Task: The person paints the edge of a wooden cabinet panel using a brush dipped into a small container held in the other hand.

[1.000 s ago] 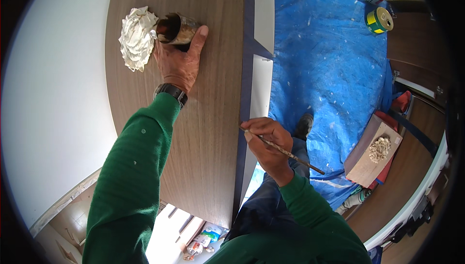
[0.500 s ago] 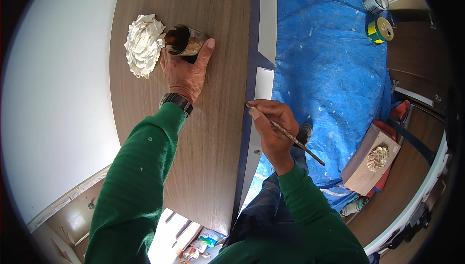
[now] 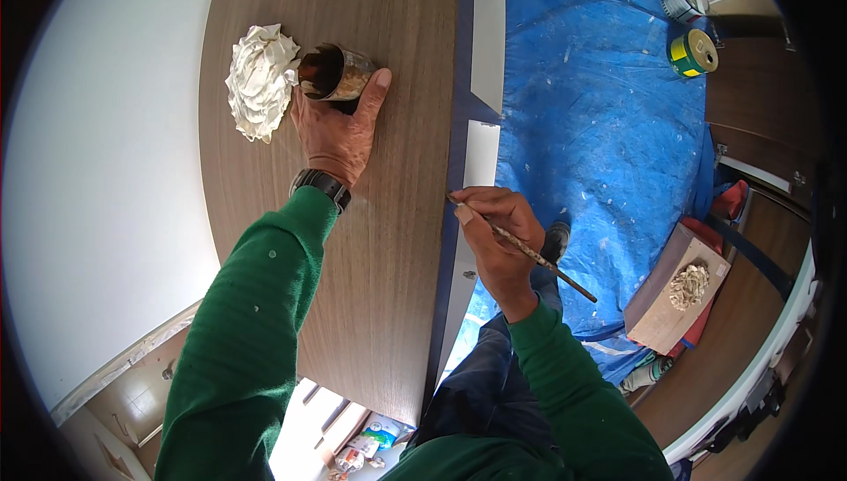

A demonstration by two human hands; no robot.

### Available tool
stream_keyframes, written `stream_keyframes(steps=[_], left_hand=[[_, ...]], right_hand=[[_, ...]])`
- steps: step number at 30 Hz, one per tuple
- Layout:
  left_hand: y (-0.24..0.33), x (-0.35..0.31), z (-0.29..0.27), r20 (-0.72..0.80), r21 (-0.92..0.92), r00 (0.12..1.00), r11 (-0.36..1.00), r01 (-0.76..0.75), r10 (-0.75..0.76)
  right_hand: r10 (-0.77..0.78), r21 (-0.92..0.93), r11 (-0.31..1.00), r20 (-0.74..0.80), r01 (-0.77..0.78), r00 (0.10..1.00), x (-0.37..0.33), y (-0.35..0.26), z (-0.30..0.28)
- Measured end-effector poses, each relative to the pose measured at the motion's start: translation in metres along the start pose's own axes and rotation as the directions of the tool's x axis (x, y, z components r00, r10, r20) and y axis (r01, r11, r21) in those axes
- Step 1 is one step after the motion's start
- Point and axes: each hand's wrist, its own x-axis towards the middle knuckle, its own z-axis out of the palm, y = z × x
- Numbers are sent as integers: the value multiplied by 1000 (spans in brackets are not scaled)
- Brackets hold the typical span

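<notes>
A thin paintbrush [image 3: 558, 273] with a speckled handle is pinched in my right hand [image 3: 500, 238]. Its tip meets the right edge of the brown wood-grain panel [image 3: 379, 287], beside a dark blue strip. My left hand [image 3: 340, 135] lies on the panel, wrapped round a small cup [image 3: 351, 75] smeared with brown paint. The thumb runs along the cup's right side; most of the fingers are hidden behind it. Just left of the cup, a crumpled cream-white flower-shaped clump [image 3: 263, 84] rests on the panel.
A paint-spotted blue tarp [image 3: 591, 110] covers the floor on the right. Two tins, one green and yellow [image 3: 693, 54], one grey [image 3: 685, 0], stand at the far right. Another crumpled clump [image 3: 688, 286] sits on a wooden box [image 3: 657, 326]. A white surface [image 3: 106, 172] borders the panel's left.
My right hand and the brush have slid slightly nearer to me along the panel's edge. My left hand and the cup stay in place.
</notes>
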Motion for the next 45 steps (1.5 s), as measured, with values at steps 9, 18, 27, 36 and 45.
stream_keyframes(steps=[9,18,27,36,45], left_hand=[[-2,-2,1,-38,9,999,1000,-28,28],[3,-3,0,-19,6,1000,1000,-12,12],[4,-3,2,-14,-36,1000,999,-2,2],[-1,-3,2,-33,-3,999,1000,-11,11],[5,-4,1,-16,-6,1000,1000,13,-13]], right_hand=[[45,28,999,6,-45,999,-1,-1,1],[48,56,997,-56,-45,997,8,-4,3],[-36,-21,999,-102,34,994,44,0,10],[-31,-40,999,-94,28,995,54,2,12],[24,-46,999,-84,-28,996,51,1,10]])
